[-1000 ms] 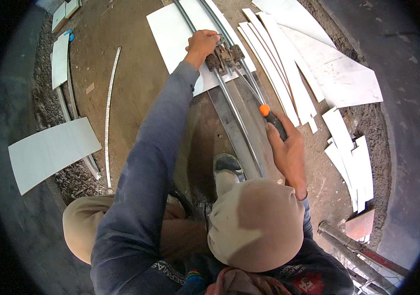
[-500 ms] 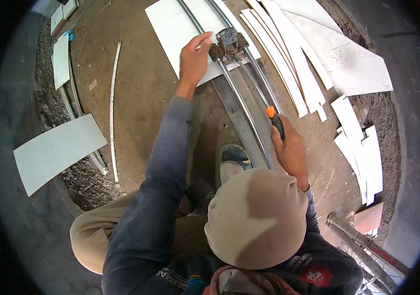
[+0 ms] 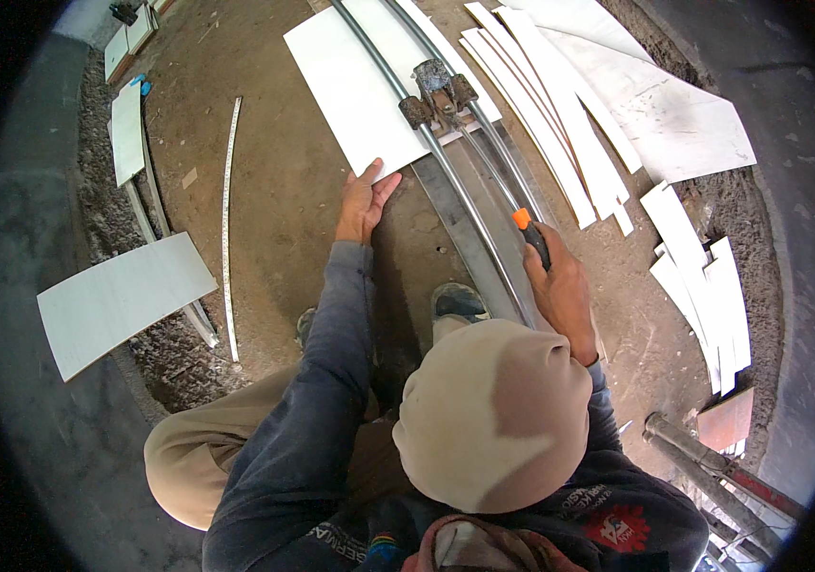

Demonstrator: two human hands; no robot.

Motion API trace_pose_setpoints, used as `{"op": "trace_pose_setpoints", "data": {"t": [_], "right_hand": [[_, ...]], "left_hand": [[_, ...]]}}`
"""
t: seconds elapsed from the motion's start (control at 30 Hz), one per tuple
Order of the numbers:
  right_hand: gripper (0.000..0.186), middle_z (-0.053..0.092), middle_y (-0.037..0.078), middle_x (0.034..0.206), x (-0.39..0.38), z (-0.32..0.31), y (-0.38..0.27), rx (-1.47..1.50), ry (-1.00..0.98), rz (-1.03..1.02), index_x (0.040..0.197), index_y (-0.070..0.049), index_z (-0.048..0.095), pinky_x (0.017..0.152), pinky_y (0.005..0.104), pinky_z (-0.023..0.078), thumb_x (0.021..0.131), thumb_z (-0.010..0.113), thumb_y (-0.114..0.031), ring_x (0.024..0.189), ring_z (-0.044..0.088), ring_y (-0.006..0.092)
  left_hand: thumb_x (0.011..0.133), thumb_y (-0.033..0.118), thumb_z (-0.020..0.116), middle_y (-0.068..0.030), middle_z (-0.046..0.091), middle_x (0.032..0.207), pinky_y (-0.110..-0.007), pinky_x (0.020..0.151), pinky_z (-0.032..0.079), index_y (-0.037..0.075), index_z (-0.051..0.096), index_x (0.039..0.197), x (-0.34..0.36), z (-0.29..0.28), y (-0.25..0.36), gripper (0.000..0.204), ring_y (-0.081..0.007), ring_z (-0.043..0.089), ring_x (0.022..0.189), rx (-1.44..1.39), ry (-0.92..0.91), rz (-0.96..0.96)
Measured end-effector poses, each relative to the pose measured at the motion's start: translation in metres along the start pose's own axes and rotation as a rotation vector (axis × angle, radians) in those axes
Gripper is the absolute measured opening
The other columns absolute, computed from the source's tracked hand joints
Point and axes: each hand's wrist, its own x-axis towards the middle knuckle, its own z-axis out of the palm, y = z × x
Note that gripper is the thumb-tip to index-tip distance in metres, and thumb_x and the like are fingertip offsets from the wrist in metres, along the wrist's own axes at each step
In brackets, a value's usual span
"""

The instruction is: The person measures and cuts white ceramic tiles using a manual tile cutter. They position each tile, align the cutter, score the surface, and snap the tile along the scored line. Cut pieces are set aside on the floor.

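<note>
A white tile (image 3: 350, 91) lies across the bed of a manual tile cutter (image 3: 484, 243) with two steel rails. The cutter's dark sliding carriage (image 3: 436, 95) sits over the tile's near part. My right hand (image 3: 562, 291) is closed around the cutter's black and orange handle (image 3: 531, 234). At the tile's near left corner is my left hand (image 3: 362, 205), its thumb over the corner and its fingers spread along the near edge.
Long white tile strips (image 3: 546, 119) and a big tile piece (image 3: 665, 114) lie to the right. Shorter offcuts (image 3: 703, 286) are near metal pipes (image 3: 713, 467). At left are a thin measuring strip (image 3: 228, 229) and a white tile (image 3: 126, 300). My shoe (image 3: 458, 302) is beside the cutter.
My left hand has come off the area by the carriage and moved nearer, down to the tile's near corner. The right hand stays on the handle.
</note>
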Motion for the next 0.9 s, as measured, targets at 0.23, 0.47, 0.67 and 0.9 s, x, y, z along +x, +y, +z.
{"op": "trace_pose_setpoints", "data": {"t": [0.23,0.47,0.67,0.9], "right_hand": [[0.039,0.071,0.028,0.102,0.005,0.007,-0.003,0.082,0.033,0.004,0.136,-0.007,0.061,0.078,0.0499,0.055,0.099,0.064,-0.019,0.09,0.071,0.0448],[0.042,0.072,0.027,0.096,0.089,0.048,-0.025,0.118,0.142,-0.275,0.142,-0.012,0.059,0.075,0.053,0.054,0.101,0.061,-0.022,0.086,0.07,0.0474],[0.044,0.072,0.028,0.1,0.209,0.092,-0.08,0.016,0.073,-0.265,0.143,-0.013,0.058,0.081,0.056,0.053,0.103,0.054,-0.031,0.091,0.07,0.0483],[0.044,0.073,0.028,0.107,0.344,0.143,-0.145,-0.023,0.098,-0.343,0.14,-0.014,0.061,0.088,0.057,0.053,0.101,0.05,-0.032,0.098,0.071,0.0465]], "left_hand": [[0.102,0.007,0.063,-0.0165,0.069,0.12,-0.048,0.093,0.065,-0.002,0.054,0.128,-0.001,0.005,-0.003,0.029,-0.0334,0.074,0.104,-0.067,0.021,0.027],[0.105,0.023,0.063,-0.0152,0.07,0.12,-0.05,0.1,0.06,0.003,0.057,0.124,-0.014,0.007,-0.015,0.028,-0.03,0.069,0.117,-0.188,0.058,0.023],[0.105,0.029,0.065,-0.0134,0.066,0.134,-0.048,0.11,0.051,0.008,0.061,0.123,-0.04,0.018,-0.035,0.028,-0.0266,0.063,0.13,-0.238,0.008,-0.055],[0.105,0.03,0.066,-0.014,0.058,0.147,-0.049,0.117,0.045,0.001,0.044,0.149,-0.066,0.021,-0.037,0.057,-0.0291,0.056,0.138,-0.212,-0.021,-0.107]]}}
